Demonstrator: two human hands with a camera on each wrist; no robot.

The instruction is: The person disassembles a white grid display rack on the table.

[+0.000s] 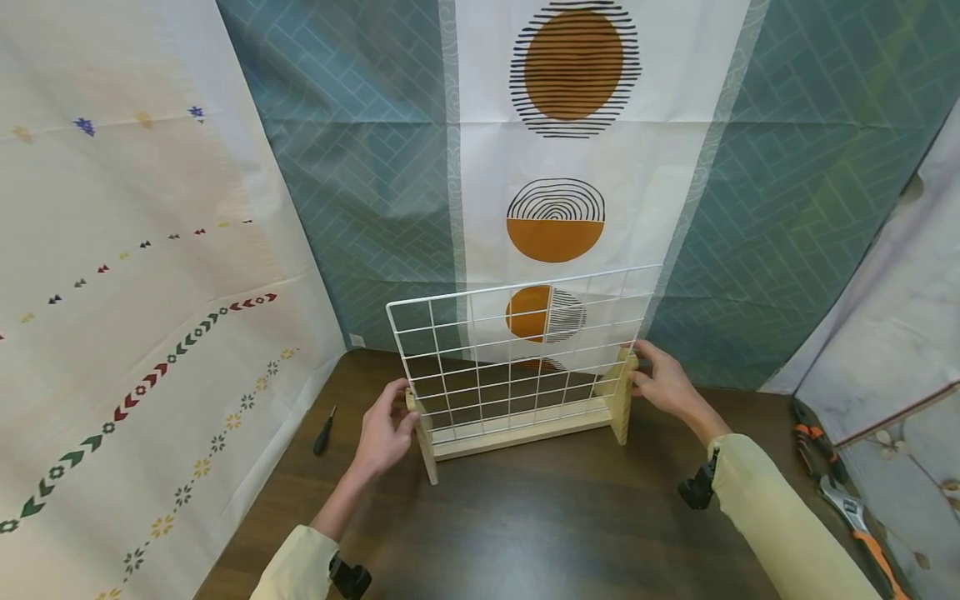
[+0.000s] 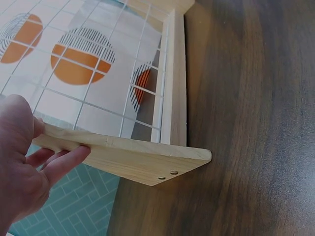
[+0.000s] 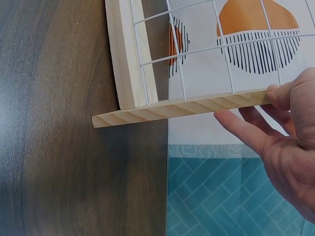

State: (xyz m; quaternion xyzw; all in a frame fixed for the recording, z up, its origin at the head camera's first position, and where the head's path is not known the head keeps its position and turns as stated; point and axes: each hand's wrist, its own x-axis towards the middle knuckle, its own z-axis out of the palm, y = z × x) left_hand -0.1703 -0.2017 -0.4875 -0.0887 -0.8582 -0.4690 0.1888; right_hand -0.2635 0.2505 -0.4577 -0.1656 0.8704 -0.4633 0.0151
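A white wire grid panel [image 1: 525, 286] stands upright in a pale wooden stand, whose crossbar [image 1: 525, 436] runs along its lower edge. My left hand [image 1: 384, 433] pinches the upper part of the left wooden side board [image 2: 133, 150], thumb on the inner side and fingers on the outer face. Two metal screw heads [image 2: 174, 172] show low on that board. On the other end, my right hand [image 1: 666, 385] grips the top of the right wooden side board [image 3: 197, 105] between thumb and fingers. The stand rests on the dark wooden table [image 1: 517, 517].
Left of the stand lies a small black screwdriver [image 1: 323, 435]. Along the table's right edge are orange-and-black pliers [image 1: 817, 437] and an adjustable wrench [image 1: 855, 521] with an orange handle. Patterned cloths [image 1: 360, 167] hang behind and at both sides.
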